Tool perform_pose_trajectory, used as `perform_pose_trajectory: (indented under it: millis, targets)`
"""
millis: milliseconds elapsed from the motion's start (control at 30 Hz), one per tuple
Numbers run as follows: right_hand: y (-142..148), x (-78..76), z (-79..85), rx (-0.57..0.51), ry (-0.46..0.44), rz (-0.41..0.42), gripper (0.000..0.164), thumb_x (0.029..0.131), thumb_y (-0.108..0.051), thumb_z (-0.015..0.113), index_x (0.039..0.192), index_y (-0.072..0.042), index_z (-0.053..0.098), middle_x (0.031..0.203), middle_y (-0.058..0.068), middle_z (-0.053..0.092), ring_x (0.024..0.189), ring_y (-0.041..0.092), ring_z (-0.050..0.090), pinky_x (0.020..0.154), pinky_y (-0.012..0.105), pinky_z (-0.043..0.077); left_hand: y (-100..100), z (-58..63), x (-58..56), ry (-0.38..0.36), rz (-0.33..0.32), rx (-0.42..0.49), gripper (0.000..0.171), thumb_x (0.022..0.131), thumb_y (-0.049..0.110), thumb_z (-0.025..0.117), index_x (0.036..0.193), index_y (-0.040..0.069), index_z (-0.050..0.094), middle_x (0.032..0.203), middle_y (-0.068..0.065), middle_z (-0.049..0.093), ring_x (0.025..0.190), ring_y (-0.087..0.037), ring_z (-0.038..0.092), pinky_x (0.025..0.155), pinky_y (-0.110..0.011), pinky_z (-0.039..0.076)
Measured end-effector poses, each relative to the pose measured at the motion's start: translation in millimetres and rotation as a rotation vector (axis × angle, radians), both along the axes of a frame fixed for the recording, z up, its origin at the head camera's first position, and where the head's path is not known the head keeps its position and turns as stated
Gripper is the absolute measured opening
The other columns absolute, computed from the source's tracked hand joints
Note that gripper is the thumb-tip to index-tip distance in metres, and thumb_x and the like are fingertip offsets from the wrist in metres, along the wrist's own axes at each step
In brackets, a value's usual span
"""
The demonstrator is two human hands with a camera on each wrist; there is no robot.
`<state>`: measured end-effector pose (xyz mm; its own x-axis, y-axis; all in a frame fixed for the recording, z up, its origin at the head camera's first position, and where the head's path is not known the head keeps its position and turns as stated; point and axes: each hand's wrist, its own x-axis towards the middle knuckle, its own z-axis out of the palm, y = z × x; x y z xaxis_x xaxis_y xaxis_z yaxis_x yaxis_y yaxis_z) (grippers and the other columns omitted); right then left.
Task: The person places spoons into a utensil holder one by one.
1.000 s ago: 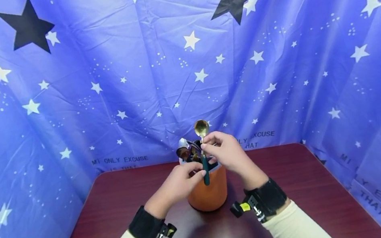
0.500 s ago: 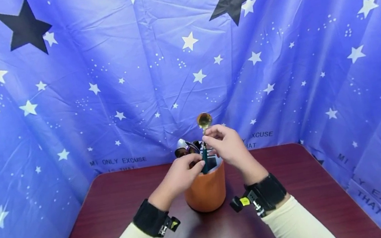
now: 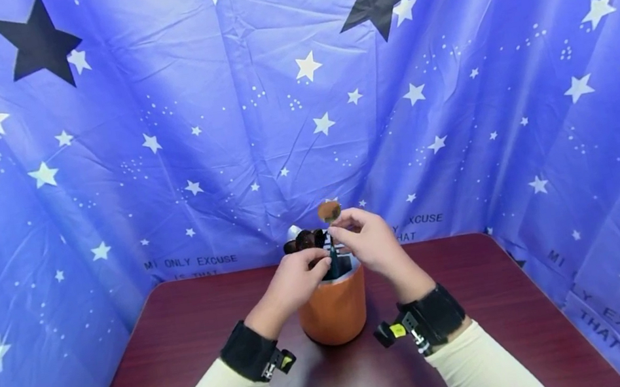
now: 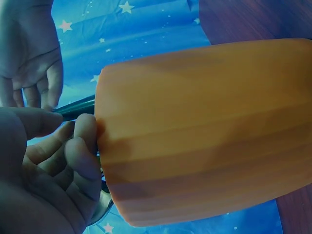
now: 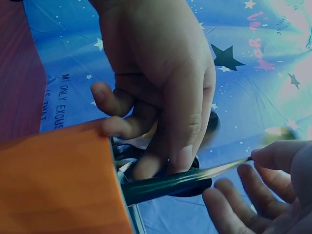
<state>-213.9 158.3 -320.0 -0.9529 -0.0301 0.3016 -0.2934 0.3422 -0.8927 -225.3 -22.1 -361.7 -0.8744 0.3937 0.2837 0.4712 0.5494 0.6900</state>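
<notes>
A spoon with a gold bowl [image 3: 329, 211] and a dark green handle [image 5: 158, 187] stands upright at the mouth of an orange pot [image 3: 334, 312], its lower end inside and hidden. My right hand [image 3: 369, 243] pinches the thin gold neck just under the bowl. Lower down, my left hand [image 3: 296, 281] holds the green handle between thumb and finger, right beside the rim. In the left wrist view, curled fingers [image 4: 83, 156] of that hand lie against the pot's edge. Other spoons [image 3: 307, 240] stick out of the pot behind the left hand.
The pot stands on a dark red wooden table [image 3: 200, 341], toward its far edge. A blue star-patterned curtain [image 3: 253, 129] hangs behind the table and along both sides. Each wrist wears a black strap [image 3: 249, 353] with a small camera.
The spoon's handle, in front of the pot a second ago, has gone over the rim and down inside. Its bowl rose, then sank and turned. The left hand moved slightly up with it.
</notes>
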Motion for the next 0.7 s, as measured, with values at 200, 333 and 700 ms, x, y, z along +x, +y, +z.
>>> perform_pose_trajectory:
  millis: [200,333,700]
  targets:
    - [5.0,0.2,-9.6,0.092,0.026,-0.084,0.018,0.092,-0.018,0.072,0.107,-0.007,0.071,0.096,0.008,0.071,0.081,0.020,0.065,0.070,0.032,0.052,-6.7,0.0,2.6,-0.017,0.058,0.023,0.017,0.098,0.024,0.064,0.105,0.013,0.075,0.095,0.003,0.071,0.078,-0.011,0.061,0.074,-0.033,0.053]
    - [10.0,0.7,-18.2,0.111,0.033,-0.117,0.019,0.091,-0.017,0.072,0.108,-0.006,0.071,0.099,0.009,0.071,0.093,0.024,0.065,0.081,0.036,0.051,-13.3,-2.2,4.8,-0.030,0.074,0.055,0.015,0.097,0.024,0.066,0.104,0.014,0.074,0.095,0.004,0.071,0.083,-0.012,0.062,0.076,-0.034,0.052]
    - [31.7,2.5,-48.8,-0.003,-0.057,-0.127,0.054,0.092,-0.026,0.075,0.139,-0.009,0.054,0.139,0.020,0.056,0.126,0.036,0.057,0.103,0.048,0.048,-46.2,-27.4,14.1,-0.015,0.080,0.303,0.016,0.097,0.024,0.070,0.108,0.014,0.074,0.096,0.003,0.072,0.087,-0.014,0.064,0.079,-0.033,0.053]
